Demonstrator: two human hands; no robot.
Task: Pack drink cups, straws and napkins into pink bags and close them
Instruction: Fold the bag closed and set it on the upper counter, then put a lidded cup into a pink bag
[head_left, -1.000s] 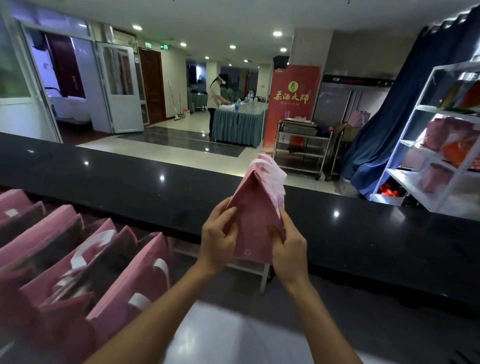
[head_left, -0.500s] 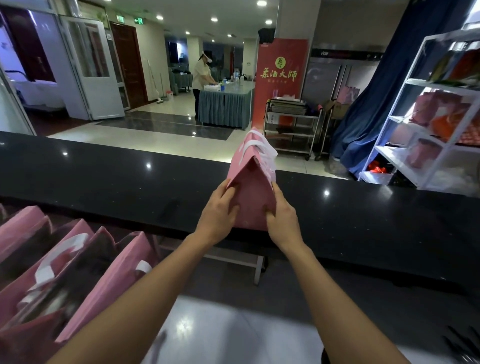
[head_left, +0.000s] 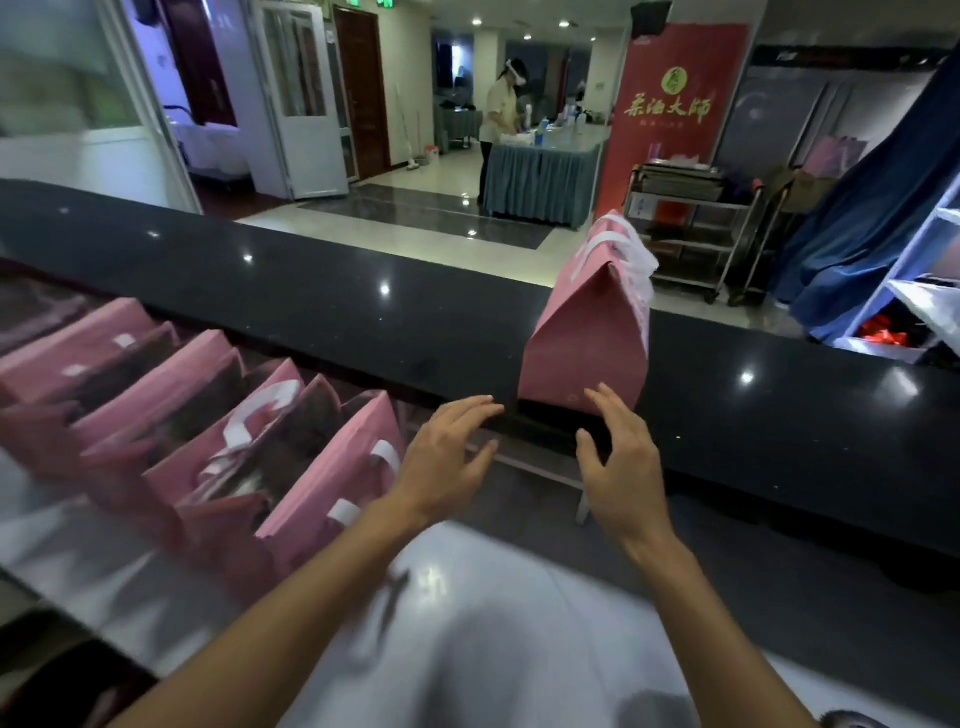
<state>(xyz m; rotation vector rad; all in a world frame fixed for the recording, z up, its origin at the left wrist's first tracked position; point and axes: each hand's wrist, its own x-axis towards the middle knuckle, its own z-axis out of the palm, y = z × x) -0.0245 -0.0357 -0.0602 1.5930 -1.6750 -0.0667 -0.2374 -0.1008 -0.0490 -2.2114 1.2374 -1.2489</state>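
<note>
A closed pink bag (head_left: 589, 332) with white handles stands upright on the black counter (head_left: 311, 306), its top folded together. My left hand (head_left: 447, 460) hovers just below and left of the bag with fingers spread, holding nothing. My right hand (head_left: 618, 462) is in front of the bag's lower edge, fingers straight, its fingertips near or at the bag's bottom. To the left a row of open pink bags (head_left: 218, 447) with white handles stands on the lower work surface (head_left: 467, 623); what they contain is too blurred to tell.
Beyond the counter a person (head_left: 501, 119) stands at a skirted table. A red banner (head_left: 670, 114), a metal trolley (head_left: 691, 228), a blue curtain (head_left: 872, 208) and a white shelf rack (head_left: 914, 291) stand at the right.
The bag, held between both hands in the air before, now stands on the counter. Both hands have let go and drawn back toward me.
</note>
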